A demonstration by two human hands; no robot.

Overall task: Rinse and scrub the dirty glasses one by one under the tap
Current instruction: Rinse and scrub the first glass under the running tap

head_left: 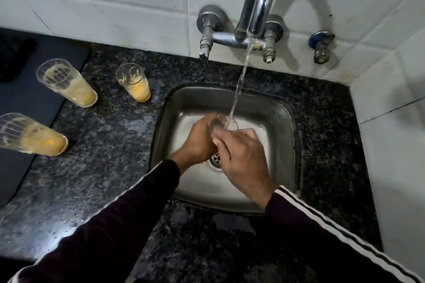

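1. A dark mat (27,99) lies at the far left of the speckled granite tabletop (103,167).
2. Three dirty glasses stand on the tabletop left of the sink, each smeared with yellow-orange residue: the nearest glass (30,134) at the left edge, the middle glass (67,82) farther back by the mat's edge, and the third glass (133,82) closest to the sink.
3. The steel sink (282,122) is set into the tabletop; its drain (216,159) shows between the two wrists.
4. The left hand (200,142) is over the basin, its grip curled round the left side of the clear glass (224,125).
5. That clear glass is held above the basin, its open mouth under the water stream (240,80).
6. The right hand (243,158) grasps the same glass from the right, fingers wrapped over it.
7. The tap (257,2) rises from the tiled wall (115,7), with a separate blue-capped valve (320,46) to its right.
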